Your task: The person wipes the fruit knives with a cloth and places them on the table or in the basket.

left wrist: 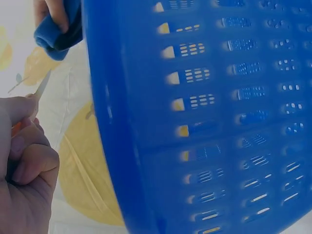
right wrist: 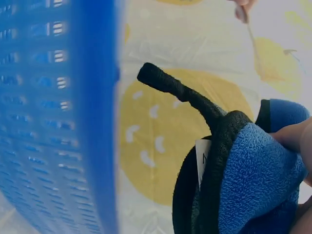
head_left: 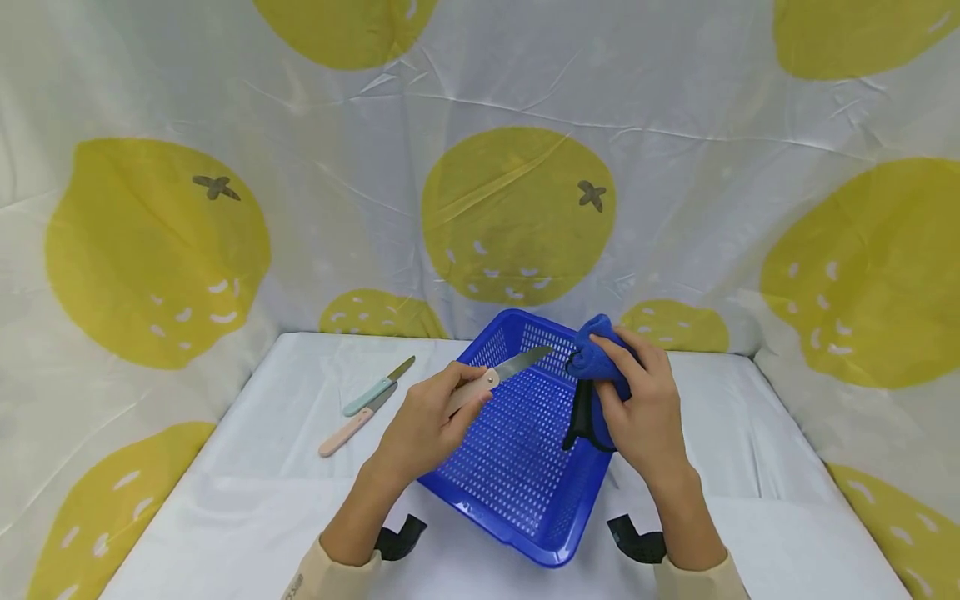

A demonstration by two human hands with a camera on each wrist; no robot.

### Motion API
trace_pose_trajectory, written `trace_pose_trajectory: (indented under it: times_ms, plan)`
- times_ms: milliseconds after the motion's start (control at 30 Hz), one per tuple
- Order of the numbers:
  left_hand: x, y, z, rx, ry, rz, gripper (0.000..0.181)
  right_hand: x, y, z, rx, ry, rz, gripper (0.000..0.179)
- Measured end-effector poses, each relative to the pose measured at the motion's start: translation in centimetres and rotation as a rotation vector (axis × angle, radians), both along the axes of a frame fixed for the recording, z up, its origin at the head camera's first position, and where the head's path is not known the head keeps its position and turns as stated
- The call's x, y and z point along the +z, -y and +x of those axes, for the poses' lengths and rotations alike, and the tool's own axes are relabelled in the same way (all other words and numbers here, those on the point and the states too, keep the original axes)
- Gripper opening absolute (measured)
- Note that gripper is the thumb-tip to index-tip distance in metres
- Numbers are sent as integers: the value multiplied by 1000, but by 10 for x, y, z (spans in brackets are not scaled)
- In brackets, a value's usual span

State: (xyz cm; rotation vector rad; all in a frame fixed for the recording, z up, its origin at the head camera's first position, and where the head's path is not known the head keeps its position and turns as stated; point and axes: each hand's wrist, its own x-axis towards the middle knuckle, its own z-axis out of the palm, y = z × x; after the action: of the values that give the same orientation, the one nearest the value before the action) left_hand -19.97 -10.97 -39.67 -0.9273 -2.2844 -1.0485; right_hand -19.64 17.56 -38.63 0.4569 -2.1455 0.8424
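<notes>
Behind basket: huge white curtain (head_left: 337, 208) w/ yellow fruit prints, several cut off at the edges. Under basket: white-covered table (head_left: 750, 433), near edge cut off below. Then the landmark itself, blue basket (head_left: 551, 550), perforated, skewed, w/ part of rim & floor hidden by hands & what's in them.

Over basket's R rim: R hand (head_left: 645, 408), w/ thumb & fingers pinching bunched blue cloth (head_left: 598, 358); some fingertips lost in folds. Over basket's L rim: L hand (head_left: 431, 417), w/ thumb & curled fingers pinching pale-handled knife (head_left: 474, 392).

Cloth: black-trimmed, hanging over basket's R side, full shape hard to make out, partly hidden by R hand.

Held knife: blade above basket, tip near cloth but apart, handle end hidden in L hand (just a blur in R-wrist view).

On table, left of basket: pink-handled knife (head_left: 345, 435) & mint-handled knife (head_left: 369, 397), close together; can't tell which on top, if either.

Either side of basket's near corner: black curved pieces (head_left: 401, 537), partly hidden by wrists.

Smallest, beside basket in R-wrist view: cloth's white label (right wrist: 200, 161), mostly hidden, approx. one letter legible.
</notes>
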Motion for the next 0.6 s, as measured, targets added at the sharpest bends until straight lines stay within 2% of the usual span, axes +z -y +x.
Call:
trace_pose_trajectory:
  times_ms: [133, 267, 600]
  plan:
    - [-2, 0, -2, 21, -12, -10, 24, 3, 4, 5, 55, 6, 21, 46]
    - [-3, -3, -2, 16, -17, -5, 23, 4, 16, 11, 116, -2, 56, 46]
    - [-3, -12, 1, 6, 14, -20, 26, 1, 40, 20, 215, -11, 144, 48]
